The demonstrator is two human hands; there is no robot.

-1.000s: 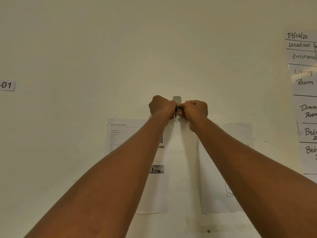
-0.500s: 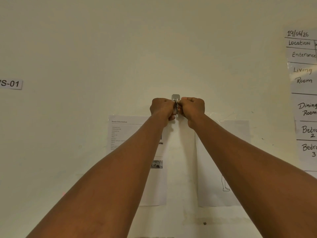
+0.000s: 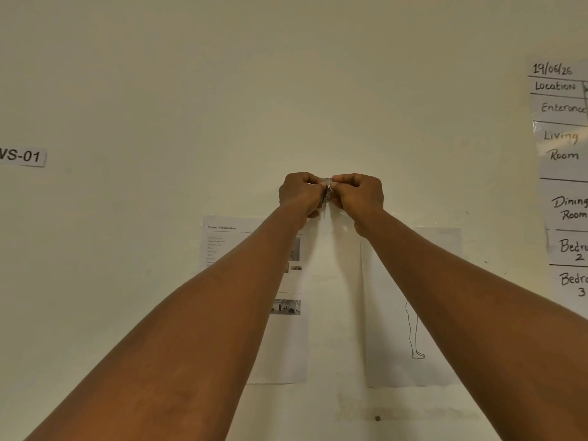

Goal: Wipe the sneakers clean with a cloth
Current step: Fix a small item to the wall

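Note:
No sneakers and no cloth are in view. I face a cream wall with both arms stretched out. My left hand and my right hand meet at a small metal hook fixed to the wall. The fingers of both hands are curled and pinch a small metal piece that hangs at the hook. Most of that piece is hidden between my fingers.
A printed sheet and a sheet with a line drawing of legs are taped to the wall below my hands. A handwritten room chart hangs at the right edge. A label reading VS-01 is at the left.
My hands stay together at the hook; my fingers now cover the plate that showed above them. The view has shifted slightly, so the wall papers sit a little differently.

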